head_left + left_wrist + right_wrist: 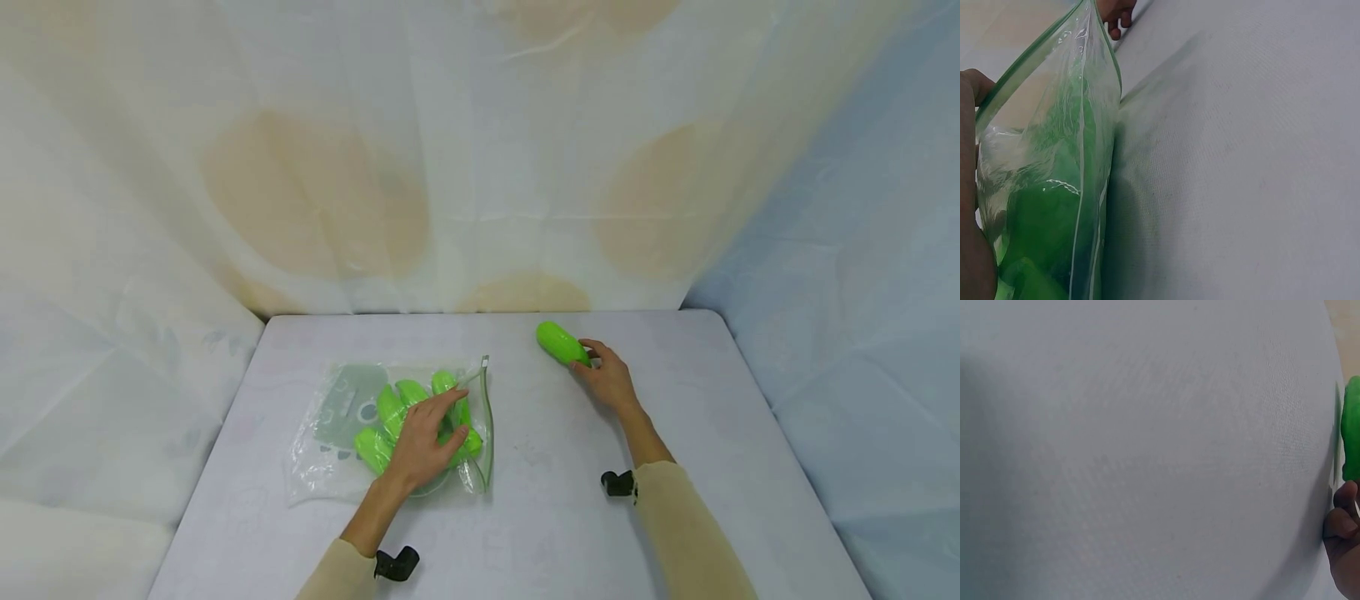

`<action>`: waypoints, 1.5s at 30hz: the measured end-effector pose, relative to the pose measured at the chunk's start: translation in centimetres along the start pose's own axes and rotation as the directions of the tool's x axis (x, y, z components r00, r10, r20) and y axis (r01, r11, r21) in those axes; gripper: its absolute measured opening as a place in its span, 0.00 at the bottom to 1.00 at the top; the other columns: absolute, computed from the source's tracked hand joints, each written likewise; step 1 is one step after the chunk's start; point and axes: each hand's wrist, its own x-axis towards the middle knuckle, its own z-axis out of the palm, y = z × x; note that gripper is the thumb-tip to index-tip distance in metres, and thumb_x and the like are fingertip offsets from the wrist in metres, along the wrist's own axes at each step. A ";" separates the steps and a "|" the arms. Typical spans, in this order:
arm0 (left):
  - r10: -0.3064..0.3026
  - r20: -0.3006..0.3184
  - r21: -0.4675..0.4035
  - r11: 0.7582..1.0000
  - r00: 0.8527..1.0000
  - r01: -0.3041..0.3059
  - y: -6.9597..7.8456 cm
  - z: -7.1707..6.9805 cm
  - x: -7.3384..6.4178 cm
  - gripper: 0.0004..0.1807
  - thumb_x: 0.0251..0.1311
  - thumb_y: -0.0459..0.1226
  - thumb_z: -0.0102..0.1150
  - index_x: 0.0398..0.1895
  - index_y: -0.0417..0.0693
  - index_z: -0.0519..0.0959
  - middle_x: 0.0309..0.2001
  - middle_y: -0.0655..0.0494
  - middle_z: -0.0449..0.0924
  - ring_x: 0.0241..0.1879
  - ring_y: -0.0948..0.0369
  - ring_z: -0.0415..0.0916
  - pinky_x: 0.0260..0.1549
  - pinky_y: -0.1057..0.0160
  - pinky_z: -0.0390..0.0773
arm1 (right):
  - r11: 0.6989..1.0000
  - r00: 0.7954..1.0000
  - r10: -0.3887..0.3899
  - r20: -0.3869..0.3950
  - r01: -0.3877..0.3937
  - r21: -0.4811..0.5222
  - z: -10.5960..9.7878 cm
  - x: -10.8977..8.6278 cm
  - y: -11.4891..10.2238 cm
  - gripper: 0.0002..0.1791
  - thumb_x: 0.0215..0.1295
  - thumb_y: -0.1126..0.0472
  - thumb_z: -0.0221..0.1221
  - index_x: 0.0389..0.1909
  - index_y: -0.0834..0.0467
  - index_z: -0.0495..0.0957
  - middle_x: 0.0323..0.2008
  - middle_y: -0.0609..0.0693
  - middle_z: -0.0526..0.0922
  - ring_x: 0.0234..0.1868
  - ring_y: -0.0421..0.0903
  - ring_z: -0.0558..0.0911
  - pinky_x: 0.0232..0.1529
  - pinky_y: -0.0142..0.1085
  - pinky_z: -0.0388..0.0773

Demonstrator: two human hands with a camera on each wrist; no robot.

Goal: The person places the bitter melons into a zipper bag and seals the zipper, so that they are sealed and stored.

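A clear zip bag point(315, 479) with a green-edged mouth lies on the table, holding several bright green, elongated vegetable-shaped pieces point(372, 450). Over the bag's right part rests my left hand point(423, 442), thumb and fingers apart beside its mouth. The left wrist view shows the bag's mouth point(1029, 56) gaping, with part of that hand along the left edge. To the right and farther back, my right hand point(609, 379) pinches the near end of a loose green vegetable-shaped piece point(558, 340). That same piece point(1352, 431) shows only partly in the right wrist view.
The white-covered table point(555, 533) is bordered by a hanging sheet point(480, 167) behind and sheets at both sides. A black wrist camera point(397, 565) sits at the left cuff, another black camera point(617, 483) at the right cuff.
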 end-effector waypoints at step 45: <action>-0.016 -0.007 -0.013 1.000 1.000 0.016 0.0 -0.1 0.0 0.30 0.64 0.47 0.62 0.70 0.56 0.71 0.68 0.54 0.74 0.65 0.51 0.72 0.61 0.41 0.69 | 0.991 0.991 -0.083 0.106 0.072 0.109 0.3 -2.8 -1.3 0.34 0.62 0.42 0.68 0.67 0.46 0.71 0.55 0.56 0.78 0.37 0.49 0.77 0.34 0.38 0.77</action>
